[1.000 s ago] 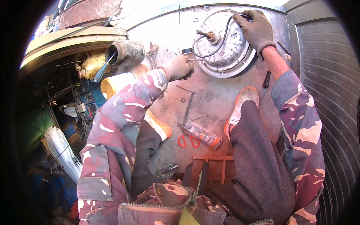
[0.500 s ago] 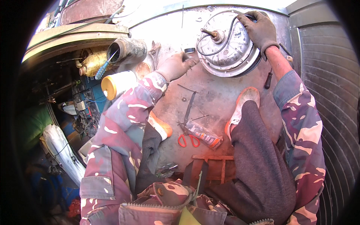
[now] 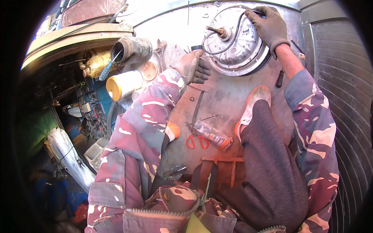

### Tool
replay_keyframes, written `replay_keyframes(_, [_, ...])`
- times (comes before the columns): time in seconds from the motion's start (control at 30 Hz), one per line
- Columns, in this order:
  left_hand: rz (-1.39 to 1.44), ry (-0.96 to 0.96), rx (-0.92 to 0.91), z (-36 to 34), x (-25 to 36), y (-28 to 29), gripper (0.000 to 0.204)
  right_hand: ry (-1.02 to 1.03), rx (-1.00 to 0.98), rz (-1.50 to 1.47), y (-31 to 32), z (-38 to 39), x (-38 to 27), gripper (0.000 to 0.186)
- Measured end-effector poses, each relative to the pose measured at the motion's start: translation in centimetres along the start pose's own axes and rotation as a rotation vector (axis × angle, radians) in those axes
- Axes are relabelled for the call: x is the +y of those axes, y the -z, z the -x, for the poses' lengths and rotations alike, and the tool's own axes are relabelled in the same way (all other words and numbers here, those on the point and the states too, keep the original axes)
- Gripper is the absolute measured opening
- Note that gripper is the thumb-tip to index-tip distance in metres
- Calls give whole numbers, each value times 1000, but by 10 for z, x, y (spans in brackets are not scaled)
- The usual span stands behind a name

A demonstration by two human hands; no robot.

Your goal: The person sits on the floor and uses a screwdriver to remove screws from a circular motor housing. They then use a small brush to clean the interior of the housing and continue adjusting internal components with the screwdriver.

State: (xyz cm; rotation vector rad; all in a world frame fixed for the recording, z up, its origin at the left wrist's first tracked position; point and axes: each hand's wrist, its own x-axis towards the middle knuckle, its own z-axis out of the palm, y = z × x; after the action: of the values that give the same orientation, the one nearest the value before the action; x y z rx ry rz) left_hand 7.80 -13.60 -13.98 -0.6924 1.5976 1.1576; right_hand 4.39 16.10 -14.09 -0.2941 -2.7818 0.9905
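Note:
A silver, disc-shaped hub motor [image 3: 243, 54] lies on the floor ahead, its threaded axle [image 3: 219, 31] sticking up. A black cable [image 3: 237, 34] loops from the axle across its face. My gloved right hand [image 3: 270, 27] rests at the motor's far right rim, its fingers closed on the cable loop. My gloved left hand [image 3: 193, 68] is left of the motor, fingers stretched out and loosely together, with nothing visible in it. Just beyond that hand stands a small black round object [image 3: 196, 47], partly covered by it. An adjustable wrench [image 3: 160, 52] lies further left.
Red-handled scissors [image 3: 197, 142] and a clear plastic packet [image 3: 213, 134] lie between my feet. A screwdriver [image 3: 279, 79] is right of the motor. At left are a yellow-lidded white tub [image 3: 126, 83], a dark metal cylinder [image 3: 134, 51] and cluttered tools. A ribbed metal panel [image 3: 342, 77] borders the right.
My left hand has moved slightly right and nearer, its fingers now stretched out rather than curled. My right hand stays at the motor's rim with the cable.

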Motion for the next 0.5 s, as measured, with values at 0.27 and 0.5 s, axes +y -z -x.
replay_keyframes(0.27, [93,39,-25,-6,0,-1,54,1,31,-80,1,5,-15,45])
replay_keyframes(0.5, [-415,-338,-86,-24,2,19,44,1,112,-103,1,13,-17,46])
